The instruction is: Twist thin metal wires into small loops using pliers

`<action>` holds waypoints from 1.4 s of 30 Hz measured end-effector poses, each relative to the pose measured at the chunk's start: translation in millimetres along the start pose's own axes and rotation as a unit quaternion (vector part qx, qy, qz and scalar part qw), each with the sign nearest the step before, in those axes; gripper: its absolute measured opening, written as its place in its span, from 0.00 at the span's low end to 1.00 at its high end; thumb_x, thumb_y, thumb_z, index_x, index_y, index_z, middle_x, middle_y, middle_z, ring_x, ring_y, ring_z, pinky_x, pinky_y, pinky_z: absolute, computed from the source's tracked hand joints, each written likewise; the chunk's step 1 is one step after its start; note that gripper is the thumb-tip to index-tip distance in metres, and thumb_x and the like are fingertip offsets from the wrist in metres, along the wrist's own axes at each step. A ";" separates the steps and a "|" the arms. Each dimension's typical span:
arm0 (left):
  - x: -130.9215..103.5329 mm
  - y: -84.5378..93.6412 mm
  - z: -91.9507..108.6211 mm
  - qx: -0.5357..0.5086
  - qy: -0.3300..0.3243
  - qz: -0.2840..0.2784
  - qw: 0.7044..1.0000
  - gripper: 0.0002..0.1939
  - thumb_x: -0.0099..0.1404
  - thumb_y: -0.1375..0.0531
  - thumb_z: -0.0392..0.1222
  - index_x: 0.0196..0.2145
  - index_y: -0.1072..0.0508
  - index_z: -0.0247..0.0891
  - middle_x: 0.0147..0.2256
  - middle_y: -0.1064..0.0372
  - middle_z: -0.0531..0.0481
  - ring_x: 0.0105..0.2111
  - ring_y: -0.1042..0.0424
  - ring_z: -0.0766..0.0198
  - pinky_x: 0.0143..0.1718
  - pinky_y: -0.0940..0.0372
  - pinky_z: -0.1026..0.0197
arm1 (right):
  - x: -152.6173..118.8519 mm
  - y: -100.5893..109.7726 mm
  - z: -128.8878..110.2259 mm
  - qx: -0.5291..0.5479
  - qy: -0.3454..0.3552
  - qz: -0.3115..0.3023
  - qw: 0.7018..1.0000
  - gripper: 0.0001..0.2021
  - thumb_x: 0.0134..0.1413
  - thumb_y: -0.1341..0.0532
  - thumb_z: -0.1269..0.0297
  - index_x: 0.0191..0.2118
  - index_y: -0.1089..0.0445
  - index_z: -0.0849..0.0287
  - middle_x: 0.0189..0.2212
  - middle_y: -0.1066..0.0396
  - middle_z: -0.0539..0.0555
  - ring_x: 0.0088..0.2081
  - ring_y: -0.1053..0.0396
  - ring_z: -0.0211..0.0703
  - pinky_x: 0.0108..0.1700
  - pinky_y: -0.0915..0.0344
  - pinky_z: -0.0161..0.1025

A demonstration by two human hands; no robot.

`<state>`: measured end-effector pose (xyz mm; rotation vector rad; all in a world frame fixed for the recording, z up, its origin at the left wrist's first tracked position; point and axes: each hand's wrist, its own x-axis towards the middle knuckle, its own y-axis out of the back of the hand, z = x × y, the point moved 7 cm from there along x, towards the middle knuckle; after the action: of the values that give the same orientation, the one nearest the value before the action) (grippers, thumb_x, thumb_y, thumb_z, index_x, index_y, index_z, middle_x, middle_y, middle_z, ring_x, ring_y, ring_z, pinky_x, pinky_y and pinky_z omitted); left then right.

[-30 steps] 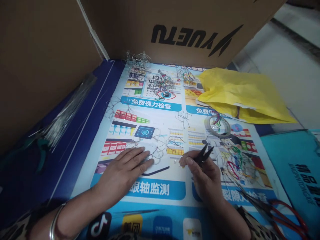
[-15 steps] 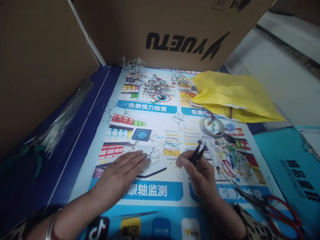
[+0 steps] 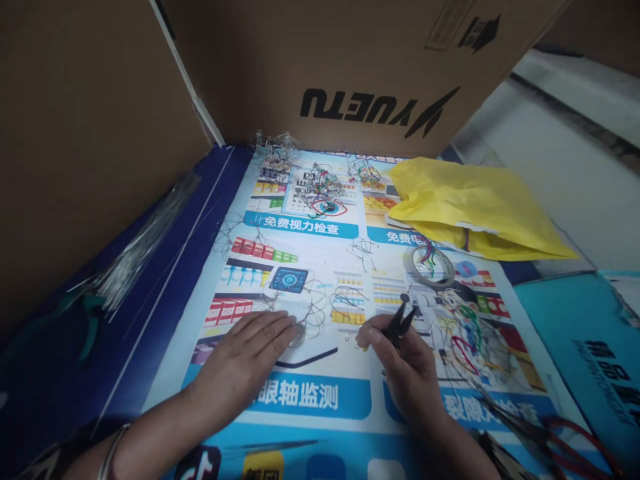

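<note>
My left hand (image 3: 245, 357) lies flat on the printed sheet (image 3: 345, 363), fingers stretched out and close together. Its fingertips touch the edge of some thin bent wire loops (image 3: 314, 310). A pair of dark-jawed pliers (image 3: 400, 325) rests in my right hand (image 3: 407, 367), the jaws slightly apart and pointing away from me. Thumb and forefinger of that hand come together at the left; whether something tiny is between them I cannot tell. Small bits of wire (image 3: 349, 338) lie just left of these fingertips. To the right is a tangle of coloured wires (image 3: 470, 340).
Cardboard panels (image 3: 380, 60) stand at the back and left. A yellow bag (image 3: 475, 207) lies back right, by a tape roll (image 3: 449, 273). Red-handled scissors (image 3: 530, 427) are front right. At left lie a bundle of straight wires (image 3: 145, 247) and a green-handled tool (image 3: 90, 327).
The whole view has shifted, so everything sits slightly lower and further right. Both hands keep almost the same pose, and the pliers stay in my right hand.
</note>
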<state>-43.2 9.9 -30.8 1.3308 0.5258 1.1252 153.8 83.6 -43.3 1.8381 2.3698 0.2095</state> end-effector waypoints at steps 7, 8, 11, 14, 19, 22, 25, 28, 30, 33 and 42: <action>0.8 2.5 0.1 -0.011 0.007 0.009 1.000 0.19 0.64 0.51 0.27 0.51 0.33 0.37 0.49 0.32 0.45 0.50 0.35 0.57 0.50 0.38 0.48 | -0.1 0.1 -1.4 0.008 -0.004 0.005 1.000 0.06 0.53 0.42 0.60 0.31 0.34 0.57 0.27 0.32 0.52 0.32 0.34 0.42 0.31 0.37 0.38; 0.6 2.4 0.2 -0.013 0.007 0.008 1.000 0.19 0.64 0.50 0.27 0.51 0.33 0.38 0.49 0.32 0.45 0.50 0.35 0.58 0.50 0.38 0.49 | -0.2 0.2 -1.0 0.008 -0.006 0.006 1.000 0.06 0.53 0.42 0.60 0.31 0.34 0.57 0.27 0.32 0.52 0.32 0.34 0.43 0.31 0.37 0.38; 0.6 3.2 1.3 -0.014 -0.002 0.011 1.000 0.19 0.64 0.50 0.28 0.50 0.33 0.38 0.49 0.32 0.45 0.50 0.36 0.57 0.50 0.39 0.49 | -0.4 -0.3 -0.2 0.003 -0.007 0.002 1.000 0.06 0.53 0.42 0.60 0.31 0.34 0.57 0.27 0.32 0.52 0.32 0.34 0.42 0.31 0.37 0.37; 1.4 5.8 2.6 -0.014 -0.012 0.024 1.000 0.18 0.64 0.50 0.28 0.50 0.33 0.37 0.48 0.31 0.45 0.50 0.35 0.57 0.49 0.38 0.49 | -0.6 0.2 0.0 0.001 -0.003 0.004 1.000 0.06 0.53 0.42 0.60 0.30 0.34 0.57 0.26 0.33 0.51 0.32 0.35 0.42 0.32 0.37 0.38; 2.2 6.0 2.2 -0.012 -0.010 0.014 1.000 0.20 0.65 0.51 0.29 0.52 0.34 0.41 0.49 0.32 0.45 0.50 0.36 0.56 0.49 0.39 0.48 | -0.9 0.1 0.8 0.003 -0.002 -0.001 1.000 0.06 0.54 0.42 0.61 0.31 0.34 0.57 0.27 0.33 0.51 0.32 0.35 0.41 0.34 0.37 0.38; 1.3 5.3 2.4 -0.013 -0.011 0.007 1.000 0.20 0.65 0.52 0.28 0.52 0.34 0.42 0.50 0.33 0.46 0.50 0.36 0.56 0.49 0.40 0.48 | -0.9 0.1 0.5 -0.001 -0.004 0.000 1.000 0.06 0.54 0.42 0.61 0.31 0.34 0.57 0.27 0.33 0.50 0.32 0.35 0.41 0.35 0.38 0.39; 0.2 5.9 2.8 -0.023 -0.013 0.010 1.000 0.21 0.65 0.52 0.28 0.53 0.35 0.41 0.50 0.33 0.46 0.51 0.36 0.56 0.50 0.41 0.48 | -0.7 -0.4 -0.4 0.000 0.000 -0.002 1.000 0.05 0.54 0.42 0.62 0.31 0.34 0.56 0.27 0.33 0.50 0.32 0.35 0.41 0.35 0.38 0.39; 0.2 7.6 3.7 -0.033 -0.021 0.021 0.999 0.21 0.65 0.52 0.26 0.53 0.35 0.38 0.50 0.32 0.46 0.51 0.36 0.58 0.51 0.41 0.49 | -0.4 -0.8 -0.5 0.001 0.004 -0.003 1.000 0.05 0.55 0.42 0.62 0.31 0.34 0.56 0.27 0.33 0.50 0.32 0.35 0.40 0.36 0.38 0.38; 0.1 9.5 4.0 -0.038 -0.027 0.038 0.998 0.20 0.65 0.52 0.26 0.52 0.35 0.35 0.49 0.31 0.45 0.50 0.35 0.59 0.51 0.40 0.51 | -0.3 -1.0 0.1 0.005 0.002 -0.005 1.000 0.05 0.55 0.42 0.62 0.32 0.34 0.56 0.28 0.33 0.50 0.32 0.35 0.40 0.36 0.38 0.38; -1.7 11.8 2.8 -0.038 -0.029 0.065 0.997 0.19 0.64 0.51 0.26 0.51 0.33 0.33 0.48 0.31 0.44 0.50 0.34 0.60 0.51 0.40 0.51 | -0.3 -1.4 0.8 0.015 0.000 -0.009 1.000 0.04 0.55 0.42 0.62 0.33 0.34 0.56 0.28 0.33 0.49 0.32 0.35 0.39 0.36 0.39 0.37; -7.0 27.8 -1.3 -0.026 -0.029 0.129 0.991 0.22 0.58 0.48 0.22 0.50 0.33 0.34 0.45 0.28 0.44 0.47 0.31 0.60 0.48 0.36 0.54 | 0.3 -1.2 -0.4 -0.002 0.012 -0.006 1.000 0.05 0.55 0.42 0.62 0.32 0.34 0.56 0.27 0.34 0.49 0.31 0.36 0.39 0.37 0.39 0.38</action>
<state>-56.5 0.5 -7.2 1.4090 0.2836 1.2965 152.6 83.5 -43.1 1.8292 2.3945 0.2361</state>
